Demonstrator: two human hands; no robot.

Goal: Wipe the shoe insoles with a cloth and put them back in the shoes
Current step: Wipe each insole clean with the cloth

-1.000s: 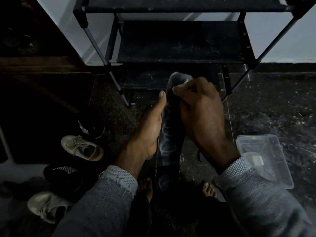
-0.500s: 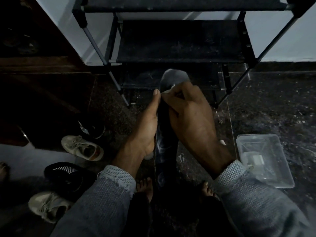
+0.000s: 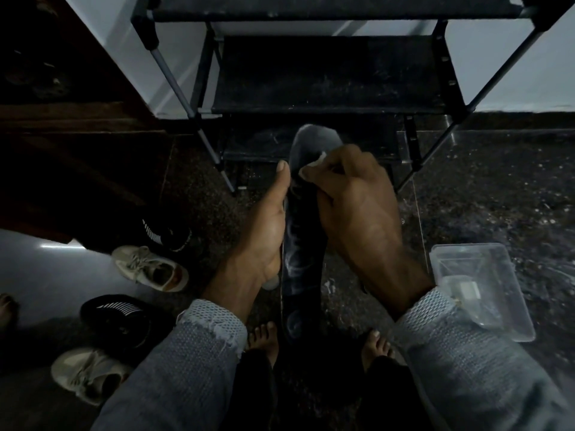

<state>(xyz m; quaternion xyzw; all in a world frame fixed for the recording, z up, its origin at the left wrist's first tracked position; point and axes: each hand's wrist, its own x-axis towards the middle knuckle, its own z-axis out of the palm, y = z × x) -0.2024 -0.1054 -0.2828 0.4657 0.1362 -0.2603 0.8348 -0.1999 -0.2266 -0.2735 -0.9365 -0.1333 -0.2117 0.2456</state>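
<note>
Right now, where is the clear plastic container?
In the head view, the clear plastic container sits on the dark floor at lower right, beside the right sleeve.

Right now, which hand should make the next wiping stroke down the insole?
The right hand. It already pinches the pale cloth against the insole near its far end. The left hand grips the insole's edge to steady it, so it is likely better left there.
</note>
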